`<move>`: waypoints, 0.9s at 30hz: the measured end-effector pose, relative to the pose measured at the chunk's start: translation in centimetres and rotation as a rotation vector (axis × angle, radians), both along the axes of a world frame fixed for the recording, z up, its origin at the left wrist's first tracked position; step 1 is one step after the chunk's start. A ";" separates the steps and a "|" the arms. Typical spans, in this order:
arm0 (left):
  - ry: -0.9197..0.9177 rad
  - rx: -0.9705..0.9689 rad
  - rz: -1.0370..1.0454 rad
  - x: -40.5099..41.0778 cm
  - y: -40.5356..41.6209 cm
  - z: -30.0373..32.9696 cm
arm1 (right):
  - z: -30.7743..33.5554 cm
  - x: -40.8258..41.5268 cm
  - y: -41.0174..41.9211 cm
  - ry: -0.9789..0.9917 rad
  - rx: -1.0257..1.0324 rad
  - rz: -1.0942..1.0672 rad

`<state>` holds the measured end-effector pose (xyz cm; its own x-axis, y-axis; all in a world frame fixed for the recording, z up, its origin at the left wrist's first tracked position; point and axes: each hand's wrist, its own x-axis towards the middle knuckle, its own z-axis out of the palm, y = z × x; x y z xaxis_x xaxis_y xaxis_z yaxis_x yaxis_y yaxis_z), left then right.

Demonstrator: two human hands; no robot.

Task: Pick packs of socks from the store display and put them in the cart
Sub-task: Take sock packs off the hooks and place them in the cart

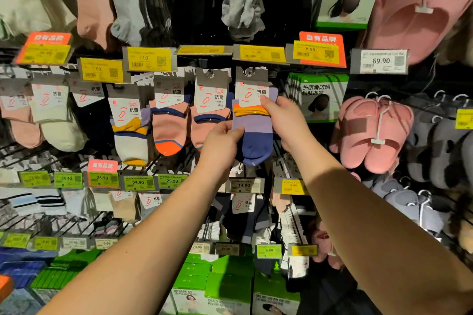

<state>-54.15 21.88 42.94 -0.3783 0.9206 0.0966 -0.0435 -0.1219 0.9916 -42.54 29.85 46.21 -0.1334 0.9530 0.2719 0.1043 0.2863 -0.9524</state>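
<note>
Nearest the head camera, two bare forearms extend from the lower edge of the view up to the hanging display. The left hand (222, 141) pinches the left edge of the purple-and-navy sock pack (254, 130), with its thumb lying across the lilac band. The right hand (283, 121) grips the pack's right side near the orange stripe, thumb on the front just below the white card label (252, 92), fingers curled behind. Both hands are closed on this one pack. The pack hangs from its display hook (248, 71) by the hole in its grey header, directly beneath a yellow price tag (261, 53). Just to its left hangs a pink sock pack (208, 115), close to the left hand; to its right stand green boxed face masks (317, 96) and, beyond them, pink slippers (371, 133). The cart is not in view. Judged risks: pulling downward instead of outward along the hook could tear the header or bend the hook. Further packs appear to be stacked behind the front one, so a deep grip by the right fingers could drag more than one off. The left wrist could brush the adjacent pink pack and dislodge it.
</note>
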 end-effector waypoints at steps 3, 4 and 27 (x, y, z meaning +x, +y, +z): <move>0.019 -0.019 0.007 0.2 0.4 -0.3 | 0.0 0.1 0.8 -0.056 0.019 -0.028; 0.041 -0.026 0.017 0.3 0.5 -0.3 | 0.1 0.1 0.8 -0.081 0.028 -0.041; 0.407 -0.203 0.043 0.9 -1.0 -3.9 | -4.8 2.4 -1.1 -0.483 -0.022 -0.273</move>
<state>-53.27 20.90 39.05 -0.3851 0.9206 0.0651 0.3559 0.0831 0.9308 -40.12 28.74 41.40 0.0147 0.9753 0.2202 0.5986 0.1679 -0.7832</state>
